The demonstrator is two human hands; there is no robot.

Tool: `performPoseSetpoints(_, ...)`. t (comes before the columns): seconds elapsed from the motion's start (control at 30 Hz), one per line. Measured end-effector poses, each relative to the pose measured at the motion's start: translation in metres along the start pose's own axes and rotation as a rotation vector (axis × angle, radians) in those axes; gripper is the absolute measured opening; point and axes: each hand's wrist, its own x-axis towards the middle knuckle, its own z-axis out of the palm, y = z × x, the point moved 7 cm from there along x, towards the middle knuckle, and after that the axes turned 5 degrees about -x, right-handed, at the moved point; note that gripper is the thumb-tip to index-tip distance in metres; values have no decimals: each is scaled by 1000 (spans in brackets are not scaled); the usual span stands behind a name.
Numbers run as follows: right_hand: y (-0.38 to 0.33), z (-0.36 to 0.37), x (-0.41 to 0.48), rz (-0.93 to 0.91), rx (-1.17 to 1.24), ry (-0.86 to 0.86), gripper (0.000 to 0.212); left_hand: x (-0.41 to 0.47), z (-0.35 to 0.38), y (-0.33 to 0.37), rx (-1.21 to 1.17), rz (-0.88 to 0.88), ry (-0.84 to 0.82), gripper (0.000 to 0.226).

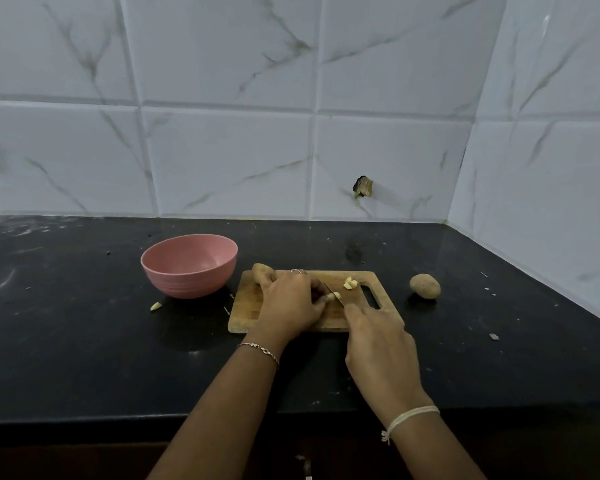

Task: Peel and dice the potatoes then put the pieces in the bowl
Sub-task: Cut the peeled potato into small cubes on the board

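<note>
Head view: a matte black stone desk [84,341] flecked with pale crumbs runs under glossy white marble-veined tiles [222,150]. A rectangular wooden cutting board [246,306] with a slotted handle lies at centre. At ten o'clock from it stands a round, ribbed pink bowl [187,289], smooth inside and showing no pieces. A rough brown unpeeled potato [425,286] sits on the desk at three o'clock, apart from the board; a second potato [261,271] rests on the board's far-left corner. Small pale diced cubes [350,283] lie by the handle slot, and one stray wedge [156,306] lies on the desk below the bowl. The left hand [291,303], knuckles up and fingers curled, pinches a pale potato piece [330,297] on the board. The right hand [378,341] grips a knife [334,292], blade angled onto that piece, handle hidden under the palm.
</note>
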Motion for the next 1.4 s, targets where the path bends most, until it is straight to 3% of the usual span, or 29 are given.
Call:
performPoseSetpoints(0.3,8,-7,-15,55,88,134,16,-3,-6,0,75,6,15,20)
performPoseSetpoints(0.83,-3,5,2,-9,-3,3,16,-3,-7,-3,43,-36,15,16)
performPoseSetpoints(1.07,7,-4,-15,87,63,163,22,-1,-5,-5,93,-52,24,19)
performPoseSetpoints(1.4,16,-1,-24,54,137,188,25,-2,-17,-21,67,-159,160,23)
